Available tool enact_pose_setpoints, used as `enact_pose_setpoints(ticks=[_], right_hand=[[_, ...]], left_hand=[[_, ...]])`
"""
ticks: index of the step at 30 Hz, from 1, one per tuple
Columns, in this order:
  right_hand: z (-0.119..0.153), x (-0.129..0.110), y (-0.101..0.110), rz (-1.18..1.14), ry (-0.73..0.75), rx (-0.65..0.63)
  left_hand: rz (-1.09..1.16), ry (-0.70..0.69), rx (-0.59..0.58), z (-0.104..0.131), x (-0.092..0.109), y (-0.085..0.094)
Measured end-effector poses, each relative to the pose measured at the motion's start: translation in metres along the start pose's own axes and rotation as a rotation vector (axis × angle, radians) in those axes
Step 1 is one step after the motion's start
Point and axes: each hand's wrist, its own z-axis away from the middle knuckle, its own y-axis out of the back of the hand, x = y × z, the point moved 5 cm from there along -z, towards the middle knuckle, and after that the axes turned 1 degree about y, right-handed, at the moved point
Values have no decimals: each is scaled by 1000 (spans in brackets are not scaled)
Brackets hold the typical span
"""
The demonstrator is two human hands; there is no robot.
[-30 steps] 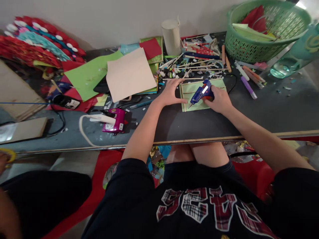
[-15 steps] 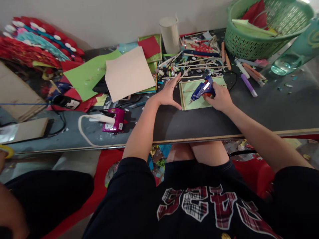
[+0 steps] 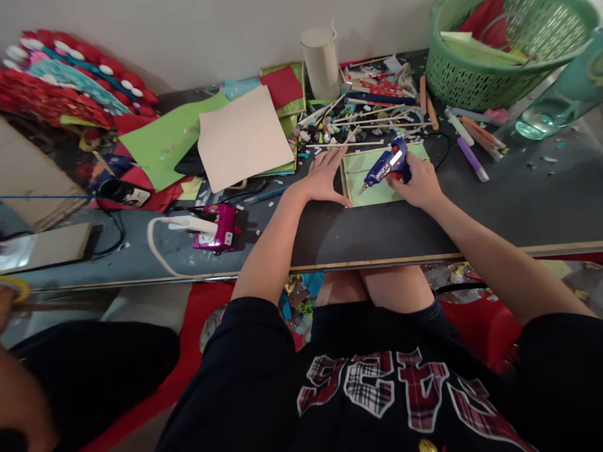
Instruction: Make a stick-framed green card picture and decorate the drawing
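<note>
The right hand [image 3: 423,182] is grasping a blue glue gun [image 3: 387,164], its nozzle pointing over a pale green card [image 3: 385,192] lying on the dark surface [image 3: 358,235]. The left hand [image 3: 325,177], spread wide, is bracketing the stick [image 3: 345,181] along the card's left edge.

The right hand [image 3: 421,182] hides much of the grip of the blue glue gun [image 3: 387,164], and both cover part of the light green card [image 3: 378,195]; whether the left hand [image 3: 325,180] touches that card is unclear; at upper right, frame edges crop the basket [image 3: 475,80] and bottle [image 3: 541,118]; a co-worker's hand [image 3: 5,307] is cut off at far left; scraps [image 3: 325,133] at upper centre are too small to identify.
</note>
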Motion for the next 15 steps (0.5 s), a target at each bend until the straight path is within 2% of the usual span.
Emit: enact_pose_setpoints(ticks=[15], right_hand=[[0,-1,-3,78,0,-81]], left_hand=[[8,-95,1,4,7,-2]])
